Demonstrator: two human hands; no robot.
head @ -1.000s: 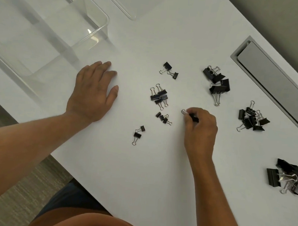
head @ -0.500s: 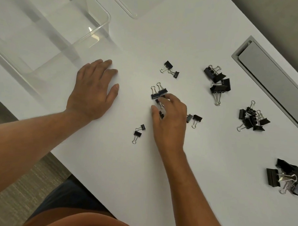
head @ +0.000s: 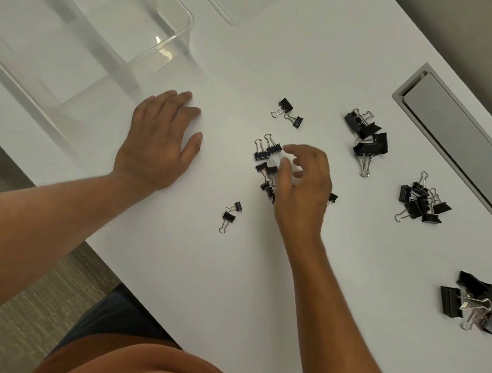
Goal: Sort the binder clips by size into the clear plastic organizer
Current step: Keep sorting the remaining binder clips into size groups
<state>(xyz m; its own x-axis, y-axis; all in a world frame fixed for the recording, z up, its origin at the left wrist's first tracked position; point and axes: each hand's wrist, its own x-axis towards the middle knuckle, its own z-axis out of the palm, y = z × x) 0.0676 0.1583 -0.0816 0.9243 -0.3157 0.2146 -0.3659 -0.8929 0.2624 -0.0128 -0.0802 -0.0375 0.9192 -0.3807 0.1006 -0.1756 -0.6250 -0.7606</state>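
Note:
Black binder clips lie in groups on the white table (head: pixel 207 269). My right hand (head: pixel 304 186) hovers over the middle cluster of small clips (head: pixel 265 159), fingers spread and curled, nothing visibly held; it hides some clips beneath it. Two small clips (head: pixel 230 215) lie to its lower left, two more (head: pixel 288 113) above it. Medium clips (head: pixel 367 135) and another heap (head: pixel 420 203) lie to the right, large clips (head: pixel 470 306) at the far right edge. My left hand (head: pixel 159 143) rests flat on the table beside the clear plastic organizer (head: pixel 172 39).
A grey cable hatch (head: pixel 455 139) is set into the table at the right. A second clear plastic piece (head: pixel 227 16) lies at the top. The table's near edge runs diagonally at lower left, with floor and my lap below it.
My right hand left a small clip at the right, moved left to the middle cluster, and has since shifted slightly up with fingers opening. My left hand stayed put.

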